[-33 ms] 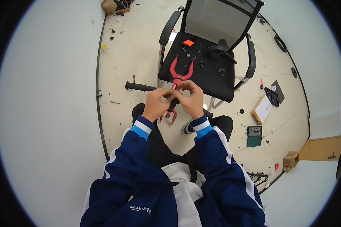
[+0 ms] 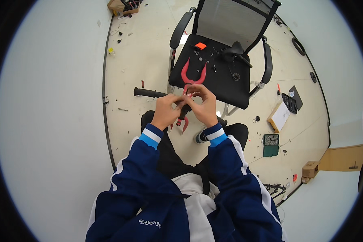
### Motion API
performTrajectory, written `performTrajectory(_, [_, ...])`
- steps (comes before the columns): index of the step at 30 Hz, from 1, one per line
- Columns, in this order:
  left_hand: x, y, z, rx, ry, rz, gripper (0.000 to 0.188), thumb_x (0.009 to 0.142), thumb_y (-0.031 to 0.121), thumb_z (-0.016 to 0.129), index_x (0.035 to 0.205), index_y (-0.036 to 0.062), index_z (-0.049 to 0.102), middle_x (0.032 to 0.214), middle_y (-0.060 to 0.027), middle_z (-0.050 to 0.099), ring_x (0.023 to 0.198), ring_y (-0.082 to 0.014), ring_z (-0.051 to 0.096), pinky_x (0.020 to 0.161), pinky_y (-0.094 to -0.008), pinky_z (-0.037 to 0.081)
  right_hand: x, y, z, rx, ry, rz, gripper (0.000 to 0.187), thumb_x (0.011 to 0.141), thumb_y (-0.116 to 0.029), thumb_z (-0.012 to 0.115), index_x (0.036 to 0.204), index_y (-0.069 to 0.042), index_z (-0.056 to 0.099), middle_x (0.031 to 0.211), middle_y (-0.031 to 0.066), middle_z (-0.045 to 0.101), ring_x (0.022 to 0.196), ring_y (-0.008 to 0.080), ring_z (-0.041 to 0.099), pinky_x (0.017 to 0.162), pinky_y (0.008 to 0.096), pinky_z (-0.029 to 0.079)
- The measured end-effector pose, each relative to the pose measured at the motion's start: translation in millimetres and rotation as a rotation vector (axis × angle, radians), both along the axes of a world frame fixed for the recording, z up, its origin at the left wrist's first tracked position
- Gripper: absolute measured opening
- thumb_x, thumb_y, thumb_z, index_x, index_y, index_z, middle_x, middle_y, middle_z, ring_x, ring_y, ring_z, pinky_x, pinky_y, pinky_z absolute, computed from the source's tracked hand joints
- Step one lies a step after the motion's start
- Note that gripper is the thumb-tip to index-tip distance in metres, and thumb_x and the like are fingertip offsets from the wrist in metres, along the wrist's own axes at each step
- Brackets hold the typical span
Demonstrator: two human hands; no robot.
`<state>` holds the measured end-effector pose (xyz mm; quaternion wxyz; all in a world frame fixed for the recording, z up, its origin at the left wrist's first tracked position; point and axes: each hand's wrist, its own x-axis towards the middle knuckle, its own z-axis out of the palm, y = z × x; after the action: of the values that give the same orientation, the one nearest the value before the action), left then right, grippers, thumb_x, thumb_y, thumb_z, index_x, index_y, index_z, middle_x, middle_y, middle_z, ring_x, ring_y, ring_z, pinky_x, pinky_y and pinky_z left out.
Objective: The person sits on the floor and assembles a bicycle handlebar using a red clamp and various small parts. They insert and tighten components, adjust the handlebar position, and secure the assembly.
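Note:
My left hand [image 2: 165, 109] and my right hand [image 2: 204, 105] meet over a red forked bike frame [image 2: 194, 82], fingertips pinched together at its neck. What lies between the fingertips is too small and covered to make out. One forked end of the frame rests on the black chair seat [image 2: 226, 89]; the other red prongs [image 2: 185, 125] show below my hands. A black handlebar grip [image 2: 147, 92] sticks out to the left, beyond my left hand. Its inner end disappears behind my fingers.
On the chair seat are a black bike saddle [image 2: 232, 51], an orange piece [image 2: 200, 46] and several small metal parts. Floor items at the right include a green case [image 2: 270, 151], a white-topped box [image 2: 279, 117] and a black tool case [image 2: 288, 101]. A wall runs along the left.
The fingers of my right hand have shifted slightly at the frame's neck. Both hands otherwise stay in place.

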<state>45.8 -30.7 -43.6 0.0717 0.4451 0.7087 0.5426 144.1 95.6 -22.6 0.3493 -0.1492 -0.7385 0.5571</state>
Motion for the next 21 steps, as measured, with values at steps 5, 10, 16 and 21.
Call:
performTrajectory(5, [-14.1, 1.8, -6.2, 0.01, 0.121, -0.134, 0.021, 0.08, 0.004, 0.073, 0.102, 0.0009, 0.074, 0.083, -0.0158, 0.071, 0.071, -0.0353, 0.066, 0.068, -0.038, 0.052, 4.9, 6.2, -8.0, -0.14, 0.004, 0.103, 0.016, 0.084, -0.006, 0.076, 0.096, 0.004, 0.074, 0.087, 0.0082, 0.074, 0.083, 0.0126, 0.068, 0.077, 0.0272, 0.052])
performTrajectory(10, [-1.6, 1.1, 8.4, -0.035, -0.039, -0.015, 0.018, 0.08, 0.005, 0.076, 0.097, 0.0002, 0.075, 0.085, -0.0162, 0.072, 0.074, -0.0324, 0.068, 0.069, -0.0355, 0.052, 4.0, 5.2, -18.8, -0.115, 0.013, -0.045, 0.018, 0.081, -0.004, 0.078, 0.095, 0.005, 0.073, 0.085, 0.0067, 0.073, 0.081, 0.0123, 0.068, 0.076, 0.0261, 0.052])
performTrajectory(16, [-8.3, 1.7, -1.8, -0.029, -0.111, -0.033, 0.013, 0.082, -0.001, 0.073, 0.095, -0.0018, 0.074, 0.089, -0.0139, 0.074, 0.079, -0.0248, 0.069, 0.074, -0.0325, 0.053, 0.1, 5.8, -14.9, -0.286, 0.081, 0.121, 0.021, 0.087, -0.004, 0.072, 0.105, 0.006, 0.072, 0.093, 0.0078, 0.075, 0.085, 0.013, 0.069, 0.08, 0.0269, 0.053])
performTrajectory(21, [-16.4, -0.4, -2.3, -0.067, 0.054, -0.146, 0.017, 0.083, -0.002, 0.072, 0.099, -0.0013, 0.074, 0.093, -0.0147, 0.073, 0.085, -0.0282, 0.067, 0.077, -0.0342, 0.052, 6.1, 13.5, -13.9, -0.261, 0.029, 0.22, 0.02, 0.09, -0.005, 0.07, 0.107, 0.006, 0.072, 0.096, 0.0093, 0.076, 0.087, 0.0137, 0.07, 0.082, 0.0271, 0.054])
